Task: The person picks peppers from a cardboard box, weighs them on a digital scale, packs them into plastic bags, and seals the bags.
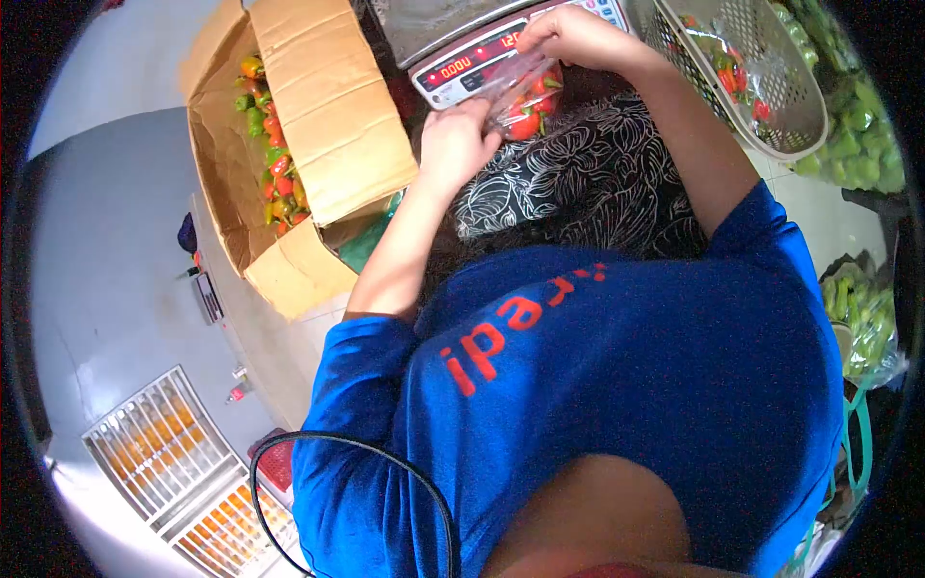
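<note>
A clear plastic bag of red peppers [527, 114] is between my two hands, in front of the digital scale [461, 69] with red lit digits. My left hand [461, 140] is closed on the bag's left side, its thumb pointing toward the peppers. Higher up, my right hand [578, 40] pinches the bag's top edge over the scale's display and covers part of the digits. Left of my left hand stands an open cardboard box [328, 106] with red, green and orange peppers [274, 144] inside.
A light plastic basket [790, 120] holding bagged red peppers stands at the upper right. Bags of green vegetables [862, 135] lie beyond it. Black patterned cloth [617, 173] covers my lap. A white rack [159, 443] is at the lower left.
</note>
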Available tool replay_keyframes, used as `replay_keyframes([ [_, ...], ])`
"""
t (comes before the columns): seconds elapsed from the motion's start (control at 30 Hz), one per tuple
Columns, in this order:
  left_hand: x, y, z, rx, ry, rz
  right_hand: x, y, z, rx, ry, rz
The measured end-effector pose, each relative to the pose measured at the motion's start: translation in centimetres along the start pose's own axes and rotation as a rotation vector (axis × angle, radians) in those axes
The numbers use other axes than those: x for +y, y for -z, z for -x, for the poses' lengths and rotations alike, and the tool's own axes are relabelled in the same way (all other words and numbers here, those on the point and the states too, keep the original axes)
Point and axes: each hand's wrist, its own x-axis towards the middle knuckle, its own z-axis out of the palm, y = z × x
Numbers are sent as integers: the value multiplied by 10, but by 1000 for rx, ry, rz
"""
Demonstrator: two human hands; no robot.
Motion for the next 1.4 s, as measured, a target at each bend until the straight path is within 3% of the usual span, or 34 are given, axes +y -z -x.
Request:
replay_keyframes([
  [0.07,0,9,7,-51,108,79,-1,0,1,10,-6,94],
  [0.1,1,15,9,170,11,181,-5,-4,1,122,187,191],
  [0.13,-4,26,9,109,60,200,-10,-4,4,142,144,91],
  [0.2,0,51,12,339,37,301,-31,-2,18,176,56,-106],
  [0.23,3,66,12,351,103,362,-42,-5,22,191,105,-213],
  [0.33,17,102,12,476,21,606,-89,-13,42,197,161,-474],
  [0.43,54,142,27,360,-25,640,-145,-38,64,164,299,-595],
  [0.53,51,135,39,73,-70,435,-175,-53,76,125,398,-600],
  [0.6,62,153,52,56,-17,553,-186,-59,81,152,535,-644],
  [0.67,66,159,59,124,-33,629,-169,-52,72,143,557,-410],
  [0.73,65,158,63,276,-119,650,-139,-72,63,110,554,-378],
  [0.83,71,164,63,318,-137,548,-132,-93,74,-482,330,-196],
  [0.87,73,167,61,334,-152,526,-126,-112,70,-600,392,-337],
  [0.93,92,202,65,140,6,888,-118,-124,58,-569,265,-291],
  [0.97,103,201,62,180,204,1000,-112,-127,54,-551,199,-269],
  [1.07,71,162,42,613,-122,763,-87,-133,44,-394,227,-447],
  [1.13,71,156,40,504,65,956,-64,-131,37,-416,226,-361],
  [1.23,55,132,24,721,-91,841,-46,-127,33,-404,213,-222],
  [1.33,53,142,26,647,127,1055,-36,-115,27,-347,201,-206],
  [1.4,47,138,18,678,118,1211,-18,-110,15,-268,290,-213],
])
